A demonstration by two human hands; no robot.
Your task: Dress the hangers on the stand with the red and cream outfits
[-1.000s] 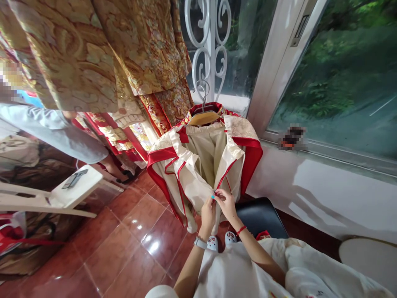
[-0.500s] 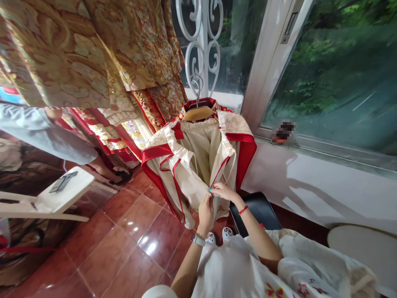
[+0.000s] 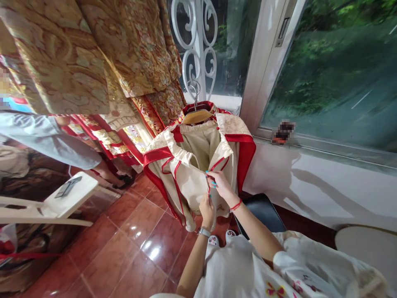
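A cream jacket (image 3: 194,182) with red trim hangs open on a wooden hanger (image 3: 198,116) in front of me, its lining showing. My left hand (image 3: 207,210), with a watch on the wrist, is closed on the jacket's front edge low down. Just above it, my right hand (image 3: 220,184) pinches the same edge, with a red cord around its wrist. A short stretch of red trim runs between the two hands. What exactly lies under the fingertips is too small to make out.
The hanger hooks onto a white scrolled grille (image 3: 198,49) by the window. Patterned gold garments (image 3: 124,54) hang at left. A white chair (image 3: 66,194) bears a phone (image 3: 70,186); a person's sleeve (image 3: 62,136) is behind it. A black seat (image 3: 262,213) stands close to my right arm.
My right hand has moved up along the jacket's front edge, away from my left hand. My left hand stays low on the edge. The view has shifted slightly.
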